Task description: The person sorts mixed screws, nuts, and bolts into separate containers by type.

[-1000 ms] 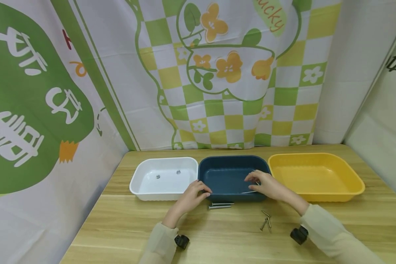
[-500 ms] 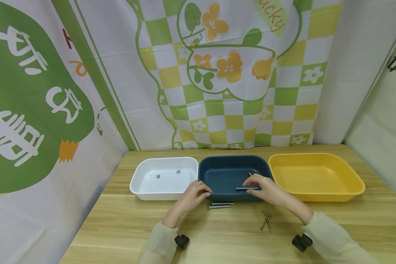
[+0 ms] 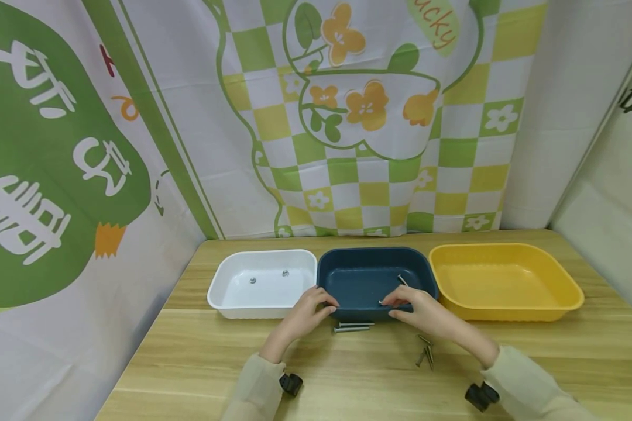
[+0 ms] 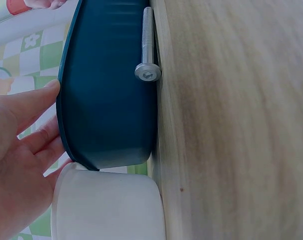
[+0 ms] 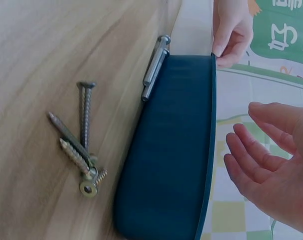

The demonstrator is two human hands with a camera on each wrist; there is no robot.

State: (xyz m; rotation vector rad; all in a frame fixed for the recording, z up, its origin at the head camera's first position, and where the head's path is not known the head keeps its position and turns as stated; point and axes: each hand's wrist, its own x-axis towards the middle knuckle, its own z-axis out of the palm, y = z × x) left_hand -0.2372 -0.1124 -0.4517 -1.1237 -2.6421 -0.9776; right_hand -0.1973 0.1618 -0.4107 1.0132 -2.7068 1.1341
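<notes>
My left hand [image 3: 309, 310] pinches the near left corner rim of a dark blue tray [image 4: 111, 100], thumb outside and fingers over the edge. Above the tray's near right part hovers my right hand [image 3: 421, 309]. In the right wrist view its fingers [image 5: 254, 150] are spread apart with nothing between them. One bolt [image 3: 402, 280] lies in the blue tray, partly behind that hand. A second bolt's head [image 3: 381, 302] shows by the fingertips, its shank hidden. Two long silver bolts [image 3: 351, 329] lie on the table against the tray's front.
Several brass-coloured screws [image 3: 425, 354] lie loosely on the wooden table [image 3: 358, 386], nearer the right forearm. Left of the blue tray, a white tray [image 3: 263, 313] holds two small metal pieces [image 3: 253, 280]. A yellow tray [image 3: 505, 314] stands on the right. Printed cloth [image 3: 347, 193] hangs behind.
My right hand lets go of a long bolt, which has dropped into the blue tray, and has shifted slightly toward me. The left hand stays at the rim.
</notes>
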